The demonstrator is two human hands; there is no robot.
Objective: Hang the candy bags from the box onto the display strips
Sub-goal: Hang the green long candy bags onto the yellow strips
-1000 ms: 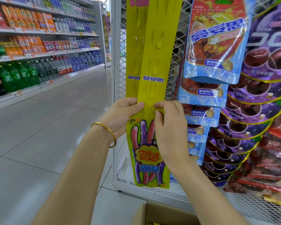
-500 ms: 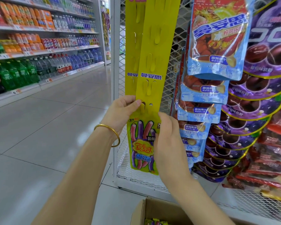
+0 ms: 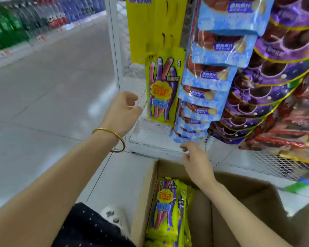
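Observation:
A yellow candy bag (image 3: 161, 88) with purple and pink sticks printed on it hangs from the lower end of a yellow display strip (image 3: 169, 22). A second yellow strip (image 3: 138, 29) hangs just left of it. My left hand (image 3: 123, 111), with a gold bangle at the wrist, floats left of the hung bag with loosely curled fingers, holding nothing. My right hand (image 3: 194, 159) hovers lower, above the open cardboard box (image 3: 146, 189), fingers relaxed and empty. Several matching yellow candy bags (image 3: 168, 211) stand upright inside the box.
Blue candy bags (image 3: 216, 68) and purple ones (image 3: 275, 72) hang in columns to the right on a white wire-mesh rack (image 3: 150, 136). Red packs (image 3: 292, 132) lie at the far right. Drink shelves (image 3: 16, 24) line the aisle's left side across a tiled floor.
Both hands have let go of the candy bag, which now hangs alone on the strip. The hands dropped, the right one toward the box, and my view tilted downward.

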